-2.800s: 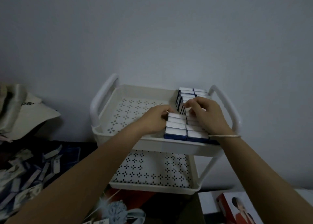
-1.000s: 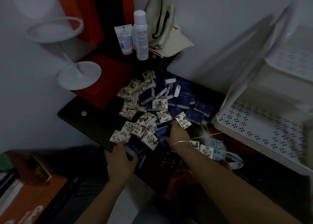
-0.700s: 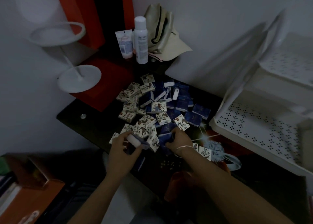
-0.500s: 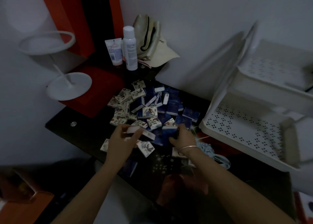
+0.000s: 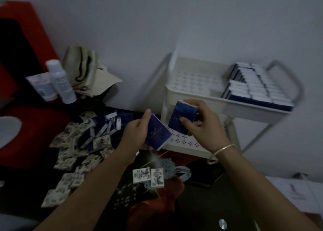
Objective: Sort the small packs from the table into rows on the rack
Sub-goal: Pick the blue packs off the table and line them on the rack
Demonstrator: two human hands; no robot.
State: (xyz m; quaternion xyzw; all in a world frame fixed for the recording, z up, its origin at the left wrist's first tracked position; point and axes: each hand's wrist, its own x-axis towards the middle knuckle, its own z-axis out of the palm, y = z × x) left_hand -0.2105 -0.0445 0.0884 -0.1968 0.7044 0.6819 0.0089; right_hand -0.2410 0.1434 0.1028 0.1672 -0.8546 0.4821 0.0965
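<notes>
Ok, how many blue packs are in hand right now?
2: left pack in the left hand, right pack in the right hand, before the rack. Others may hide behind.

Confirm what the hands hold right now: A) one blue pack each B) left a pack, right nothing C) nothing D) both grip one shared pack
A: the left hand grips a blue pack and the right hand grips a second blue pack, both held up in front of the white rack.
</notes>
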